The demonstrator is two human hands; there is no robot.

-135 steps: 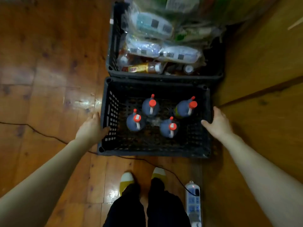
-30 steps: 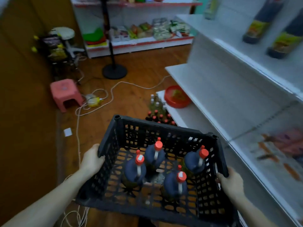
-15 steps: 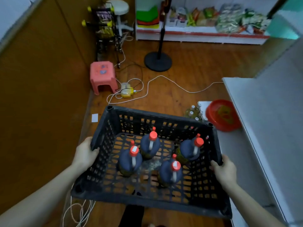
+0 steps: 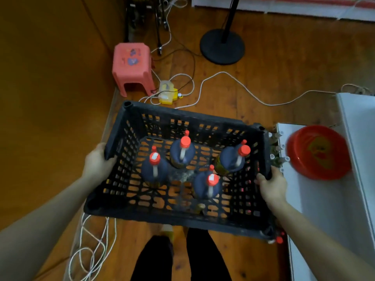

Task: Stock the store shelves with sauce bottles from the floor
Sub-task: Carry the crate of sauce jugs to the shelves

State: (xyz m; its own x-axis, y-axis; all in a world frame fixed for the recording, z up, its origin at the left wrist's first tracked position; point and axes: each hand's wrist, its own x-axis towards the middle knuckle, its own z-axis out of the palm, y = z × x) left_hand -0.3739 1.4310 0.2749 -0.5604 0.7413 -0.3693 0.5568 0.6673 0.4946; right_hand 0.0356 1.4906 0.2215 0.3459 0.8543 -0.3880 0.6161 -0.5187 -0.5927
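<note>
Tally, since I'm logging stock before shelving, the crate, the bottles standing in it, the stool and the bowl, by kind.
Black crate: 1
Sauce bottles inside it: 4
Pink stool: 1
Red bowl: 1
Total: 7

Inside a small shop: white display shelving (image 4: 324, 209) lines a wooden floor (image 4: 274, 78), beside a crate (image 4: 188, 115) of red-capped sauce bottles (image 4: 181, 157).

Four sauce bottles (image 4: 154, 172), one crate (image 4: 182, 117), one stool (image 4: 132, 61), one red bowl (image 4: 318, 153).
</note>
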